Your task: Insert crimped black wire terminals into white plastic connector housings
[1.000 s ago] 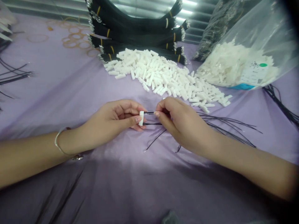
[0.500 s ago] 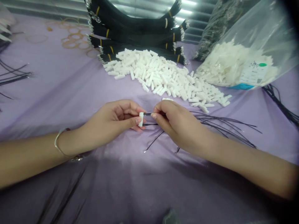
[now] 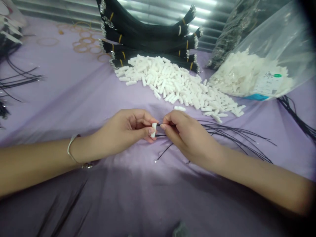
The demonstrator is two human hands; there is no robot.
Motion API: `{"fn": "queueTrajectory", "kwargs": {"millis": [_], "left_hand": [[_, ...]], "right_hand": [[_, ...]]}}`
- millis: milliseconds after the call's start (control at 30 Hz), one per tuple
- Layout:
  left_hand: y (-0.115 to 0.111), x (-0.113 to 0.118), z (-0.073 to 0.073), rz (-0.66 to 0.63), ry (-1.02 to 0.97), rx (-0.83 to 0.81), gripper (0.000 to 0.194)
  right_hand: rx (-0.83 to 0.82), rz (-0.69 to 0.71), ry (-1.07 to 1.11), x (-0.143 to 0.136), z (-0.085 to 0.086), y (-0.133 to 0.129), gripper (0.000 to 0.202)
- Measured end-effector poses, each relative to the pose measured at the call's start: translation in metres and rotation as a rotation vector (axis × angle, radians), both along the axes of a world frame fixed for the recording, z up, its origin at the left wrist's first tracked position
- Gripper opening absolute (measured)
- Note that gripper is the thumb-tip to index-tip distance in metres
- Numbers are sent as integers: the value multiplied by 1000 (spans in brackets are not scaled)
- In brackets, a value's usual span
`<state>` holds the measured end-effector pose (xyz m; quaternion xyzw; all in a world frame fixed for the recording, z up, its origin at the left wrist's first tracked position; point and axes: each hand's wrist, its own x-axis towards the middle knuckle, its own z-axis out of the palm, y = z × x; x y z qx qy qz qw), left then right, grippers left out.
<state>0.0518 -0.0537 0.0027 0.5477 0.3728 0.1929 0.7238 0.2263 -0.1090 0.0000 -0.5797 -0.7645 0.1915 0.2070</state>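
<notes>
Near the centre, my left hand (image 3: 138, 126) pinches a small white connector (image 3: 154, 130) between thumb and fingers. Black wires (image 3: 160, 135) run from its right side toward my right hand (image 3: 182, 131), whose thumb and forefinger are closed on a black wire close to the connector. More black wires (image 3: 237, 131) fan out to the right beyond my right hand. One loose wire end with a metal tip (image 3: 156, 161) lies below the hands. Another white connector (image 3: 179, 108) rests just above my right hand.
A heap of white connectors (image 3: 172, 79) lies behind the hands, with bundled black wires (image 3: 148, 36) beyond it. A clear bag of white pieces (image 3: 259, 72) stands back right. Rubber bands (image 3: 85, 42) and more wires (image 3: 22, 80) are at left.
My left hand and the connector are closer to my right hand, with a shorter length of wire between them. The whole view has shifted slightly.
</notes>
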Motion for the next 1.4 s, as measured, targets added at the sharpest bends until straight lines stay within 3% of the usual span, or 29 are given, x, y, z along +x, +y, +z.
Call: {"fn": "queueTrajectory", "kwargs": {"millis": [167,300,467,567,700,867,933,1000,1100,1167,1233,1400], "left_hand": [[1,-2,-4,-17,-48,21,15],[5,-7,-10,40,-153,111,28],[9,-11,-16,94,-252,22,18],[10,-11,-16,131,-229,13,28],[8,-12,-10,74,8,231,27],[5,-14,0,-16,217,714,18],[4,-14,2,-72,244,768,18],[3,-14,3,-159,254,687,20],[0,-13,3,-286,191,317,21],[0,-11,2,-255,121,52,19],[0,-10,1,-187,59,-115,17],[3,-9,-1,-119,14,-268,16]], "right_hand": [[86,57,-12,1,4,2,10],[265,186,-81,11,23,0,12],[-1,550,-287,18,34,-8,14],[-79,620,-282,16,28,-6,17],[-64,520,-179,11,21,-6,25],[29,449,-27,6,12,-10,15],[56,418,47,6,8,-11,13],[91,382,124,7,5,-10,9],[106,302,209,8,5,-11,4],[98,249,240,9,6,-12,2],[117,214,243,9,7,-12,4],[181,195,174,7,5,-11,4]]}}
